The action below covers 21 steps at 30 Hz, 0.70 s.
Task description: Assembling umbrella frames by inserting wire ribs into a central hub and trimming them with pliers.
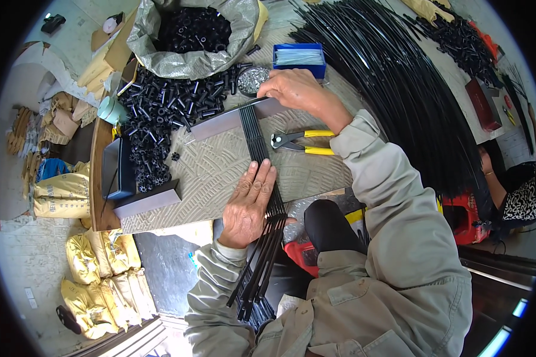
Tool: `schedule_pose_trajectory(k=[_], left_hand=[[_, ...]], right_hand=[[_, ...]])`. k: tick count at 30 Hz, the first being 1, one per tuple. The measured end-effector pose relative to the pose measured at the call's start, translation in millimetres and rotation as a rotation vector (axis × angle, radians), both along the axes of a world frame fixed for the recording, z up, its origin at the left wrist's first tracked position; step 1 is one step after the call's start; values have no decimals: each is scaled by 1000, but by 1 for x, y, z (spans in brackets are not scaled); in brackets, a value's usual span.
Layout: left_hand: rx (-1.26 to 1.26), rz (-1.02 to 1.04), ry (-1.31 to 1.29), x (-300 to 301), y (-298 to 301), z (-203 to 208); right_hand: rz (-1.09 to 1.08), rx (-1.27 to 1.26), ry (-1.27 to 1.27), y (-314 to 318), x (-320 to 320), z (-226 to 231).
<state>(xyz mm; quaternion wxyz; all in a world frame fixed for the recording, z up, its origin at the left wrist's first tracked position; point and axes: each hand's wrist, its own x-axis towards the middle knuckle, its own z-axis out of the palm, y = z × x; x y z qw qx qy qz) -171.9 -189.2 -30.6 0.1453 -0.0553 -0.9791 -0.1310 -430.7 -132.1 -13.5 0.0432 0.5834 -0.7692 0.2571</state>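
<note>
A row of thin black rods runs side by side across the table, their near ends fanning out past the front edge. My left hand lies flat on them with its fingers stretched out, its thumb showing at their right side. Under their far part sits a long grey metal plate. My right hand is at the plate's right end, beside a round dish of small silvery pieces. Its fingers are curled together; what they hold, if anything, is hidden. Yellow-handled pincers lie just right of the rods.
Black tubular parts are heaped at the left below an open woven sack. A blue box of pale sticks stands behind my right hand. Long black rods cover the right side. Another person's arm shows at far right.
</note>
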Motion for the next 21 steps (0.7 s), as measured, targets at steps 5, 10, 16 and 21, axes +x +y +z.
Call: schedule_pose_trajectory(k=[5, 10, 16, 21], left_hand=[[0, -12, -24, -1, 0, 1], [-28, -10, -40, -1, 0, 1], [-38, 12, -75, -2, 3, 2], [-77, 14, -59, -2, 6, 3]], right_hand=[[7, -45, 53, -9, 2, -6], [38, -74, 18, -14, 1, -8], [55, -198, -60, -22, 3, -13], [-81, 154, 40, -2, -13, -5]])
